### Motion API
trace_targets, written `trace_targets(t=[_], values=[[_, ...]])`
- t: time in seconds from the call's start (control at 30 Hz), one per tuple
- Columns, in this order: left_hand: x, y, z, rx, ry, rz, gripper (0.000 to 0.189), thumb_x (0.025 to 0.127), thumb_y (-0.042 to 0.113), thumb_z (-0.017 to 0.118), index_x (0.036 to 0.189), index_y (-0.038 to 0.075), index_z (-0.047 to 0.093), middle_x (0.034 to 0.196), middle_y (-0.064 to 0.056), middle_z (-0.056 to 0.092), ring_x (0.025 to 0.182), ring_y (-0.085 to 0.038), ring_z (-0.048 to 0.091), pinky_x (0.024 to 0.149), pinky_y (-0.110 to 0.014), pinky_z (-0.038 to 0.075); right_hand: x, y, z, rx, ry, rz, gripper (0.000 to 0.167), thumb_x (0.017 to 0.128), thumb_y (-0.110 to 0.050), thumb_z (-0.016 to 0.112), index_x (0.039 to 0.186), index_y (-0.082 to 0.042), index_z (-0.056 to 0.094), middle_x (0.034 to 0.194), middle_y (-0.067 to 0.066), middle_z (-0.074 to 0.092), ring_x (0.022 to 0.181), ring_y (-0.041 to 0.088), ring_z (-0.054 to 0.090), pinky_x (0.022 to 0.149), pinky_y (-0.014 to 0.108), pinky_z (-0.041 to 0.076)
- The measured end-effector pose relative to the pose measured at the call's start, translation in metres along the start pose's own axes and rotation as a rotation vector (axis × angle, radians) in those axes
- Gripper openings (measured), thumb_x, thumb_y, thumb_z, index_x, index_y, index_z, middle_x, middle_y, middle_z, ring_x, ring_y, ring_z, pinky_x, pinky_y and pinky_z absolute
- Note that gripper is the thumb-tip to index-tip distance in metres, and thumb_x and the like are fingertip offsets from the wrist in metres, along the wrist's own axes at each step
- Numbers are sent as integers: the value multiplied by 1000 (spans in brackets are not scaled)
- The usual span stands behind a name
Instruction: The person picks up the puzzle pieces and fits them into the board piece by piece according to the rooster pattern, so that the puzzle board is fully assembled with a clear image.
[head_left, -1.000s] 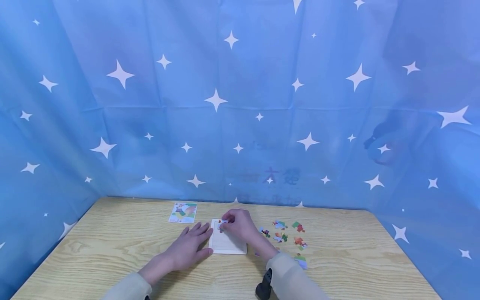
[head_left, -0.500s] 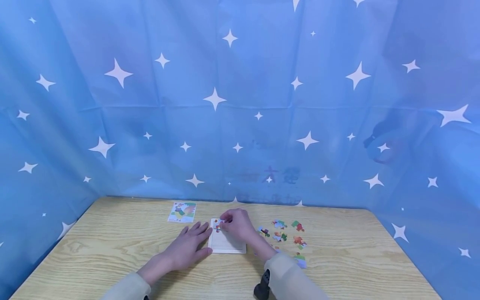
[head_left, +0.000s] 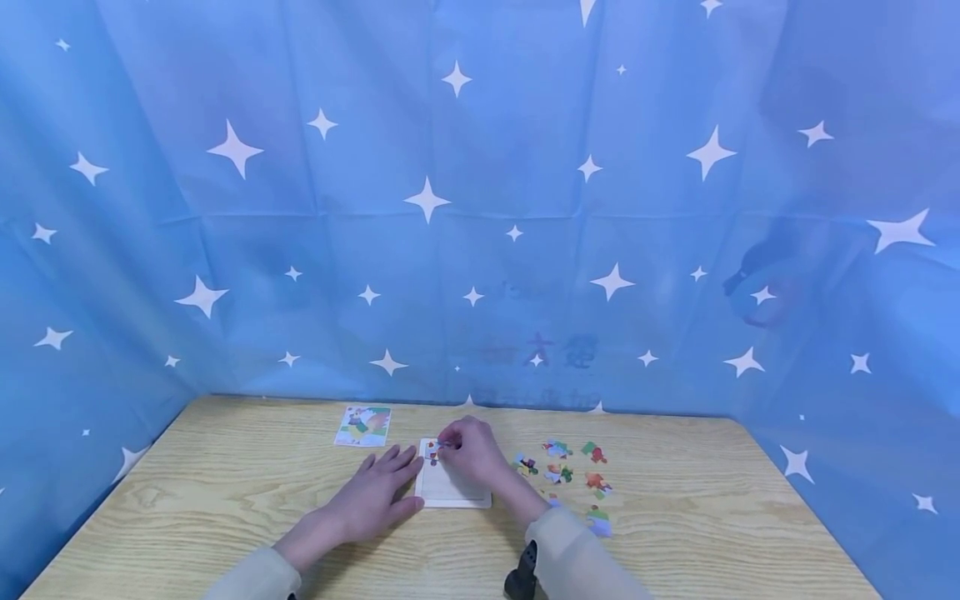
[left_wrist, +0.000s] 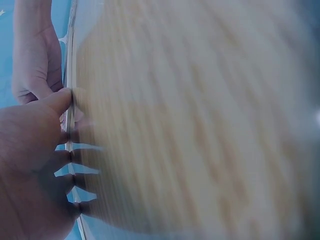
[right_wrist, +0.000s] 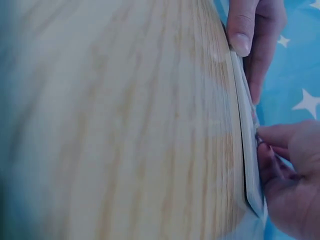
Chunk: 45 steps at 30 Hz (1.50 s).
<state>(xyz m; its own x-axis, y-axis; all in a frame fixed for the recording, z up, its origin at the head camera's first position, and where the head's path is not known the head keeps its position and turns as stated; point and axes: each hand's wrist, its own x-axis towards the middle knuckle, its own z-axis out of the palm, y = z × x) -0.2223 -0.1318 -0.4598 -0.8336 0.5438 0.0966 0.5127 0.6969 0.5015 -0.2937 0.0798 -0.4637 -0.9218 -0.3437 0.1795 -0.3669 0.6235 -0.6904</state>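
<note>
A white puzzle tray lies on the table in the head view. My left hand rests flat with spread fingers, its thumb and fingertips against the tray's left edge. At the tray's upper left corner my right hand pinches a small jigsaw piece, mostly hidden by the fingers. Just left of those fingertips, a colourful jigsaw piece lies in that corner. In the right wrist view, the right thumb and fingers meet low over the tray, and the left thumb touches its far end.
Several loose jigsaw pieces lie right of the tray, some partly behind the right forearm. A picture card lies at the back left of the wooden table. A blue star-patterned curtain hangs behind.
The right fingers have shifted slightly at the tray's upper left corner, and more of the jigsaw piece there shows. My left hand stays in place.
</note>
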Motion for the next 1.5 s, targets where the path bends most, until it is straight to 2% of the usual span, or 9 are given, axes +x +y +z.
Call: trace_targets(t=[0.1, 0.3, 0.43, 0.7, 1.13, 1.27, 1.5], values=[[0, 1, -1, -2, -2, -2, 65, 104, 39, 61, 148, -6, 49, 158, -27, 37, 146, -52, 28, 111, -75, 21, 0, 0, 0, 2, -5, 18, 13, 89, -8, 80, 101, -4, 76, 94, 2, 63, 85, 14, 60, 75, 29, 53], [1, 0, 0, 2, -3, -3, 65, 103, 40, 61, 148, -5, 50, 158, -27, 38, 146, -52, 28, 111, -75, 21, 0, -3, -3, -25, -41, 40, 29, 80, -21, 90, 101, -6, 76, 91, -2, 60, 81, 12, 56, 73, 28, 50], [2, -1, 0, 16, -1, -2, 63, 104, 38, 61, 149, -4, 50, 158, -27, 38, 146, -52, 28, 111, -74, 21, -1, -6, -3, -59, -58, 30, 28, 78, -19, 91, 99, -7, 76, 89, -3, 59, 80, 11, 54, 72, 27, 49], [0, 0, 0, 0, -7, -14, 65, 103, 39, 62, 148, -6, 50, 157, -28, 38, 146, -52, 28, 112, -74, 20, -3, -7, 0, -40, -53, 27, 22, 81, -14, 89, 98, -7, 76, 89, -2, 60, 81, 11, 55, 72, 27, 50], [-1, -1, 1, 10, 9, 5, 63, 103, 38, 61, 147, -6, 51, 157, -28, 38, 145, -53, 29, 110, -75, 22, -5, -4, 3, -18, -31, 5, 20, 81, -11, 88, 97, -6, 76, 90, 0, 60, 80, 11, 56, 72, 26, 50], [-1, -3, 3, 15, 20, 19, 63, 104, 38, 61, 147, -6, 51, 156, -29, 39, 144, -54, 30, 109, -76, 22, -4, -3, 4, -20, -33, 2, 22, 82, -12, 87, 99, -6, 76, 90, 0, 60, 80, 11, 56, 72, 26, 50], [1, -3, 4, 36, 18, 5, 63, 103, 39, 60, 148, -4, 50, 158, -26, 38, 146, -52, 30, 112, -74, 22, -4, -2, 4, -18, -43, 22, 26, 82, -12, 87, 106, -6, 76, 93, -1, 59, 84, 13, 57, 74, 29, 51]])
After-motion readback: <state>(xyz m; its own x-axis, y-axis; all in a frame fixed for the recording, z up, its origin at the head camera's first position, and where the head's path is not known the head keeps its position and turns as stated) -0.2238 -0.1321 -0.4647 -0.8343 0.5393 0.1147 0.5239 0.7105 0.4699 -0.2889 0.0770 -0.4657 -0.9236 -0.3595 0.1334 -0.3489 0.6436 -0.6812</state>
